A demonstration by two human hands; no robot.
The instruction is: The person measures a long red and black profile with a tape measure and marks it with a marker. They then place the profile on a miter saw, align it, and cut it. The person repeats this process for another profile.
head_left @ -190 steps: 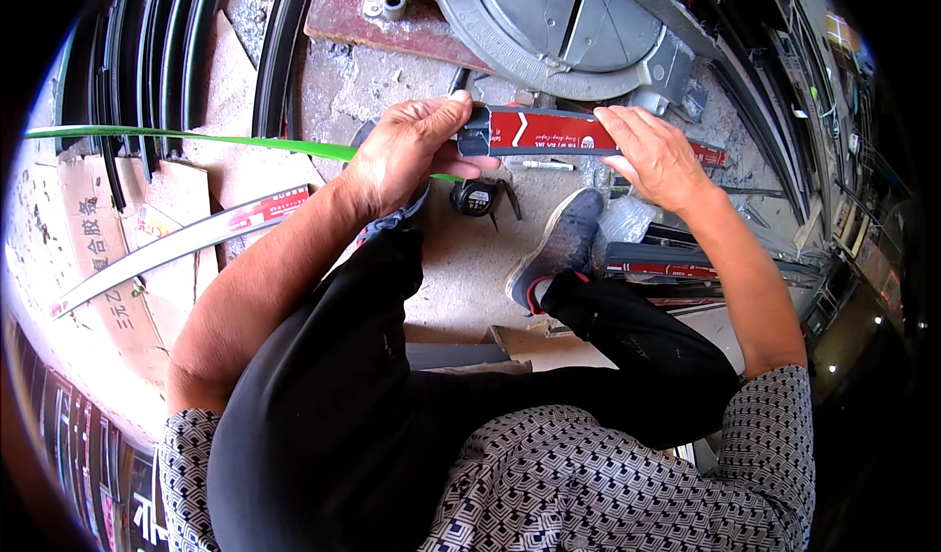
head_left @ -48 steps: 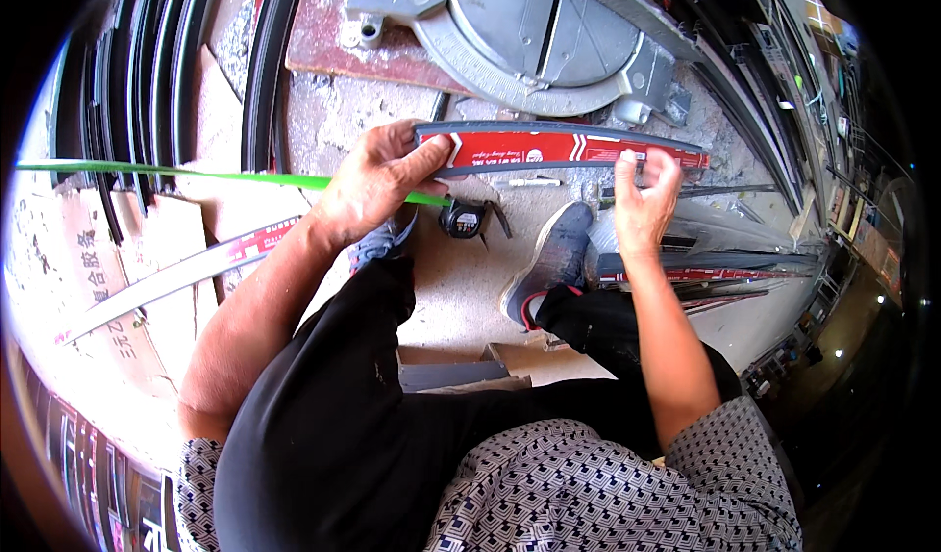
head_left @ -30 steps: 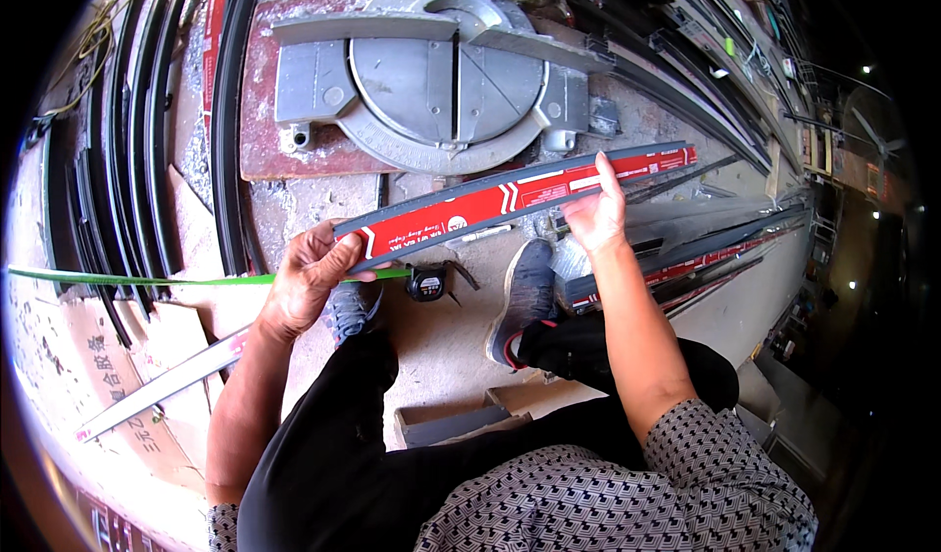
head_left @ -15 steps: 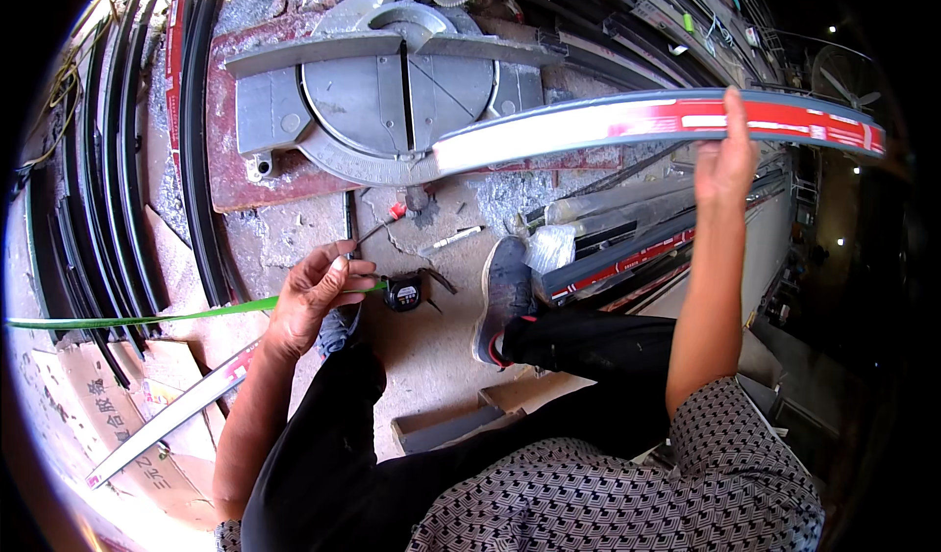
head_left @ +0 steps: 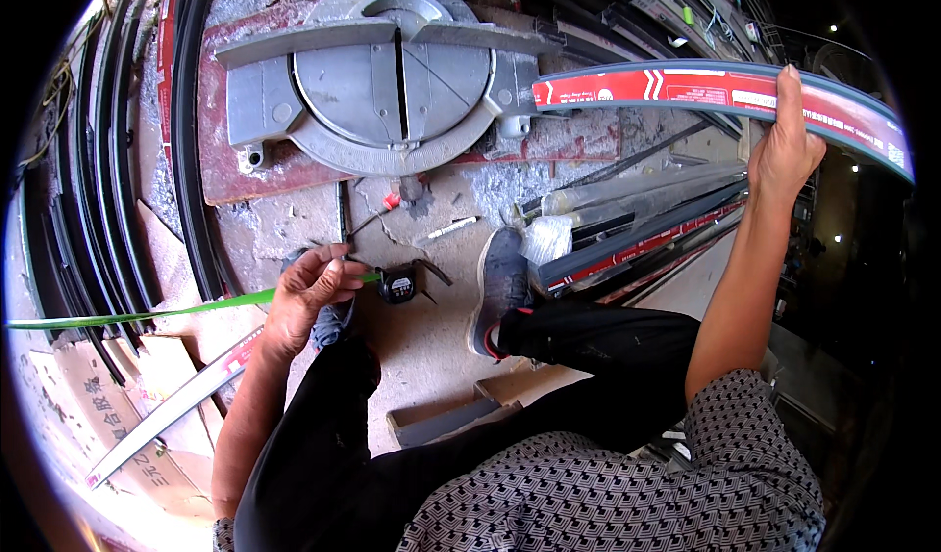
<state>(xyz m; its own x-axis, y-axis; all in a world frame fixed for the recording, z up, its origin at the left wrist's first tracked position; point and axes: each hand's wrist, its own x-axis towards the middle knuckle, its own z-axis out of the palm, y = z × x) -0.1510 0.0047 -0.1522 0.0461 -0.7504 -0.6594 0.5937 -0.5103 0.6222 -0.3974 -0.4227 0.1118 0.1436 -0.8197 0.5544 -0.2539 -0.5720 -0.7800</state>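
Note:
My right hand point(head_left: 787, 155) grips a long grey profile strip point(head_left: 667, 86) with a red and white printed film along its face. The strip is raised at the right, and its near-left end lies beside the saw's right side in view; whether they touch I cannot tell. Closed fingers of my left hand point(head_left: 306, 299) pinch a tape measure, whose black case point(head_left: 398, 285) hangs just right of them. Its green blade point(head_left: 167, 315) runs out leftward past the picture's rim. Ahead stands a mitre saw point(head_left: 343, 101) with a round slotted table and part of its toothed blade showing.
Dark profiles point(head_left: 118, 150) lie in rows at the left. More wrapped profiles point(head_left: 637, 248) lie right of my shoe point(head_left: 502, 287). A white pen-like marker point(head_left: 453, 227) rests on the floor. Cardboard point(head_left: 118, 415) with another strip point(head_left: 172, 410) on it is at lower left.
My right hand has moved right and slightly up, carrying the profile strip away from over the saw's front edge. My left hand has stayed almost in place with the tape measure.

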